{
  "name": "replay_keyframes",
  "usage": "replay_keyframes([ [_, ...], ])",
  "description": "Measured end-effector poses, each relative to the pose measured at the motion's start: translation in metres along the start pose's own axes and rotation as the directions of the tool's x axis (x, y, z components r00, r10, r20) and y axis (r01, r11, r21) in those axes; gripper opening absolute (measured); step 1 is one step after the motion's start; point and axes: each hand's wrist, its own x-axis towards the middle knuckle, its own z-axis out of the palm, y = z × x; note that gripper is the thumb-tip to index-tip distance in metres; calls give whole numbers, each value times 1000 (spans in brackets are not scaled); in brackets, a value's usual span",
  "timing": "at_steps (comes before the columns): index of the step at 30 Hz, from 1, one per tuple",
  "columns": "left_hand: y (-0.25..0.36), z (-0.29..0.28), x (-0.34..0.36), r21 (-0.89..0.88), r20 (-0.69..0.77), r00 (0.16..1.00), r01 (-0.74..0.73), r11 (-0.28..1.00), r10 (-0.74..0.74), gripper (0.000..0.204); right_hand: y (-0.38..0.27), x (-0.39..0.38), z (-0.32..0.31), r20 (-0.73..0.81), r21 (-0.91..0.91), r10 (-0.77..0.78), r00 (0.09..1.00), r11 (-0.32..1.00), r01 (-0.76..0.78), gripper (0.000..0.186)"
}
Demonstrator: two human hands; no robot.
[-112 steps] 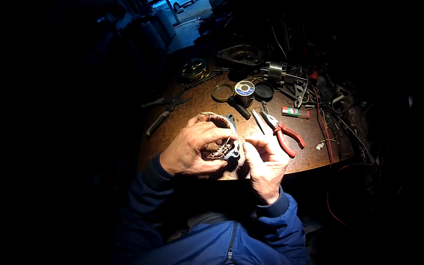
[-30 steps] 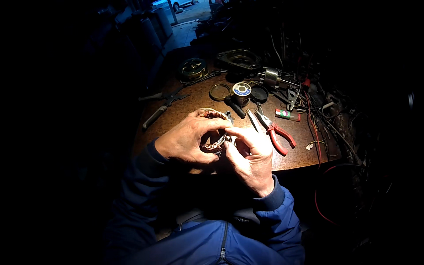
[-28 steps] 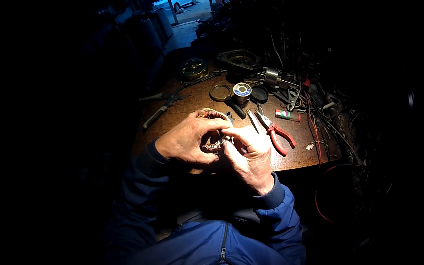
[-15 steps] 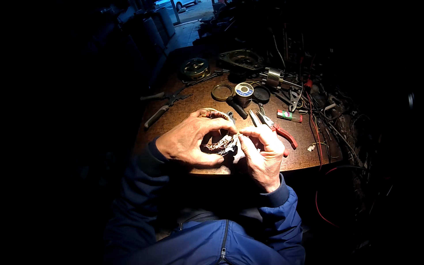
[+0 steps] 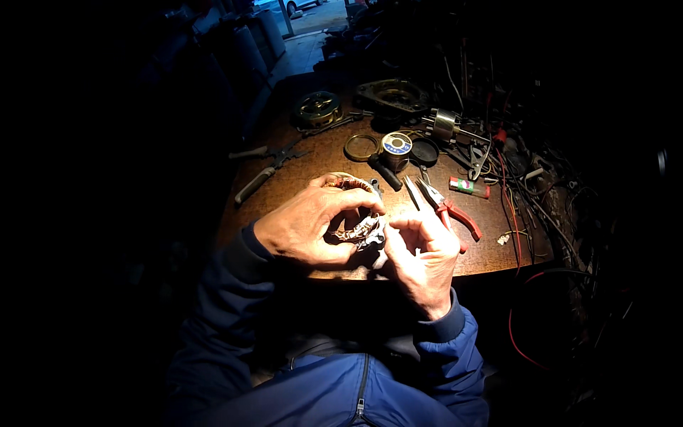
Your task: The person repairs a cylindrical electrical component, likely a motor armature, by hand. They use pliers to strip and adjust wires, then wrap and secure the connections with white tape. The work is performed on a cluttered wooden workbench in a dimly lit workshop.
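Note:
My left hand (image 5: 309, 226) is wrapped over a ring-shaped motor winding (image 5: 353, 229) of copper wire, holding it at the near edge of a round wooden table (image 5: 491, 256). My right hand (image 5: 421, 260) is beside it on the right, fingertips pinched on the winding's wires and a small white piece. Most of the winding is hidden under my left fingers. Both sleeves are blue.
Red-handled pliers (image 5: 449, 210) lie just right of my hands. Further back are a solder spool (image 5: 395, 145), a dark round lid (image 5: 425, 151), a brass ring (image 5: 361, 147), a green lighter (image 5: 468, 187), long-handled pliers (image 5: 267, 165), motor parts (image 5: 318, 109) and tangled wires (image 5: 541, 185).
Both hands stayed on the winding. My right hand shifted its grip, its fingers moving from over the winding to the right side of it.

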Motion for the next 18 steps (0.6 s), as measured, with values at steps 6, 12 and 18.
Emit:
replay_keyframes([
  [6, 0, 3, -1, 18, -29, 1000, 10, 1000, -9, 59, -5, -15, 10, 76, -215, -91, 993, 971, 105, 12],
  [12, -3, 3, -2, 28, -31, 1000, -2, 1000, 3, 59, -10, -10, 19, 39, -292, -138, 990, 946, 143, 16],
  [18, 2, 1, 2, 11, -5, 1000, 1, 1000, -1, 54, -9, -10, 15, 55, -263, -81, 995, 960, 93, 14],
])
